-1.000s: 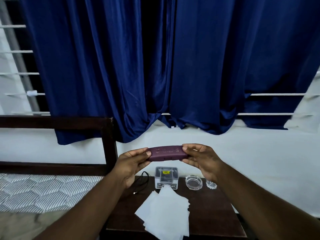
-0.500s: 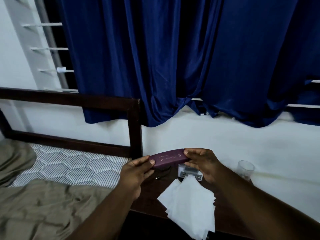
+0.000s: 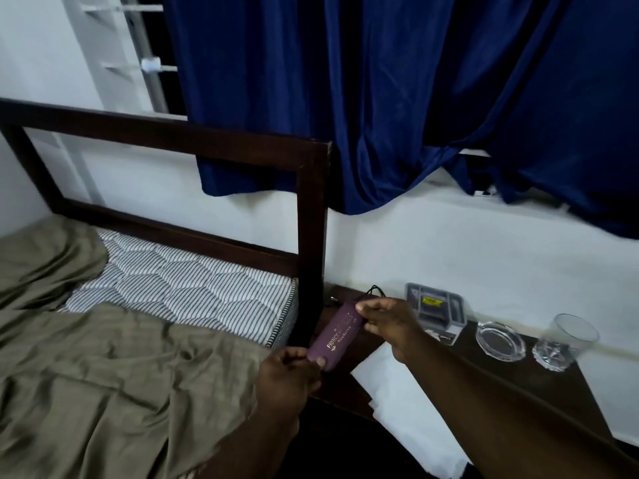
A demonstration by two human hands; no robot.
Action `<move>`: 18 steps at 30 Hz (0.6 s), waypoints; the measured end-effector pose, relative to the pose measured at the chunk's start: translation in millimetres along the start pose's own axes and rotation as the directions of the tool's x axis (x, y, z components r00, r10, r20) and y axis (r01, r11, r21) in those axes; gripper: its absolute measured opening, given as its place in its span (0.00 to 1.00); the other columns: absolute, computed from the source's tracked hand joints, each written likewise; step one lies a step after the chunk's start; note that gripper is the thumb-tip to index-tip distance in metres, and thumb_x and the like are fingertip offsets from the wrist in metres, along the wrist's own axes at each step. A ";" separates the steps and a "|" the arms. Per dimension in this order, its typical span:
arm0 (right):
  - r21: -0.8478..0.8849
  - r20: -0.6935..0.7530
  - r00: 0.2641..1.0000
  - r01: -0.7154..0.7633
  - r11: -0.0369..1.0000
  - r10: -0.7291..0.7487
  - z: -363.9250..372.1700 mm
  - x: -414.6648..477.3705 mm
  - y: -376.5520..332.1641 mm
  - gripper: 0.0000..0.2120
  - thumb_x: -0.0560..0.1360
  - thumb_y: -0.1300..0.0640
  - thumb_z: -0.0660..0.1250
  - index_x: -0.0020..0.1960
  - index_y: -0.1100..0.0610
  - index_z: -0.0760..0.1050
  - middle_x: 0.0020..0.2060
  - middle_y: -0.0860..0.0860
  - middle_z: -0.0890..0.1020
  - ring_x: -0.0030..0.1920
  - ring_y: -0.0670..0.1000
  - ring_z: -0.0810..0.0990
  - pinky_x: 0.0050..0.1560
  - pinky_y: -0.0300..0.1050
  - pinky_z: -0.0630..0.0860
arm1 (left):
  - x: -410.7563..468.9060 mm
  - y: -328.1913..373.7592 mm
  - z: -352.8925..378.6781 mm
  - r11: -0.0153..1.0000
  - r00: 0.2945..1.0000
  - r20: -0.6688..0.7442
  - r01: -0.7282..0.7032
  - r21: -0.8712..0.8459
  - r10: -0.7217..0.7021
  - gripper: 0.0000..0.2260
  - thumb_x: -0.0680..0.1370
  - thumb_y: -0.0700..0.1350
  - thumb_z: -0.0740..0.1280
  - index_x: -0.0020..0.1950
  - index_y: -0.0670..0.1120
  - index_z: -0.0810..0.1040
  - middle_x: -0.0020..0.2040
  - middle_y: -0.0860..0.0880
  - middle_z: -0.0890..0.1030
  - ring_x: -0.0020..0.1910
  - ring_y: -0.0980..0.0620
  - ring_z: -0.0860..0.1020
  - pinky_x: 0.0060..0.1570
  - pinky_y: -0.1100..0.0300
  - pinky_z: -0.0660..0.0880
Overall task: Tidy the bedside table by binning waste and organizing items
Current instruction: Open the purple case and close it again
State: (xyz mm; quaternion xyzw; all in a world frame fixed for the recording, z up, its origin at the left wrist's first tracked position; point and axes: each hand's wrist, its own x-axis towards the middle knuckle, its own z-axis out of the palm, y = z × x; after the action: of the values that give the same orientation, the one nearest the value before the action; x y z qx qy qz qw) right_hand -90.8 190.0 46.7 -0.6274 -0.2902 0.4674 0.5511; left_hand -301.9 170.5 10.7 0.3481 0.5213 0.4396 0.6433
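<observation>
Both arms reach forward over the left edge of the dark wooden bedside table (image 3: 553, 378).

- Your left hand (image 3: 288, 373): fingers curled, pinching the near, lower end of the long purple hard case (image 3: 337, 335).
- Your right hand (image 3: 390, 323): thumb on top, fingers wrapped under the far, upper end of the case.
- The case is held between the two hands, tilted, above the table's left side and just beside the dark wooden bedpost (image 3: 311, 236).

Writing:
- The case has gold lettering. "PRINCE" is readable; the rest is blurred.
- The clear plastic compartment box (image 3: 449, 305) at the back of the table has a yellow label, too small to read.

Also on the table: white paper sheets (image 3: 408, 399), a round glass ashtray (image 3: 500, 341) and a clear glass tumbler (image 3: 567, 340).
</observation>
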 end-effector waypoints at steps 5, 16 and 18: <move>-0.127 -0.006 1.000 -0.031 0.991 0.031 13.5 25.3 29.6 0.09 0.75 0.66 0.72 0.53 0.69 0.82 0.46 0.62 0.83 0.47 0.54 0.80 0.50 0.49 0.79 | 19.2 -30.3 -3.7 0.994 0.992 -0.062 0.110 0.016 -0.109 0.10 0.70 0.28 0.77 0.44 0.35 0.78 0.41 0.34 0.84 0.40 0.41 0.82 0.43 0.51 0.82; -0.335 0.011 0.998 -0.050 0.941 0.057 24.6 55.2 76.2 0.06 0.75 0.62 0.73 0.51 0.64 0.84 0.46 0.66 0.85 0.43 0.56 0.79 0.52 0.57 0.81 | 47.7 -68.7 -11.4 0.974 0.972 -0.109 0.216 0.067 -0.208 0.08 0.70 0.25 0.75 0.40 0.32 0.77 0.37 0.35 0.81 0.35 0.44 0.80 0.34 0.58 0.82; -0.358 0.011 0.998 -0.054 0.932 0.062 24.1 57.7 79.7 0.07 0.76 0.62 0.73 0.51 0.64 0.84 0.48 0.66 0.86 0.43 0.56 0.79 0.55 0.59 0.81 | 49.8 -71.6 -11.2 0.973 0.970 -0.124 0.218 0.083 -0.207 0.09 0.69 0.25 0.76 0.40 0.32 0.77 0.35 0.36 0.81 0.34 0.44 0.80 0.30 0.60 0.82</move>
State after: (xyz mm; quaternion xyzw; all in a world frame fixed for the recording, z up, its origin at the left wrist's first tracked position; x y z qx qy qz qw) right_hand -101.8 233.0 -44.3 -0.7201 -0.3577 0.4300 0.4106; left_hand -294.9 190.0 -74.7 0.2948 0.6122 0.3621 0.6381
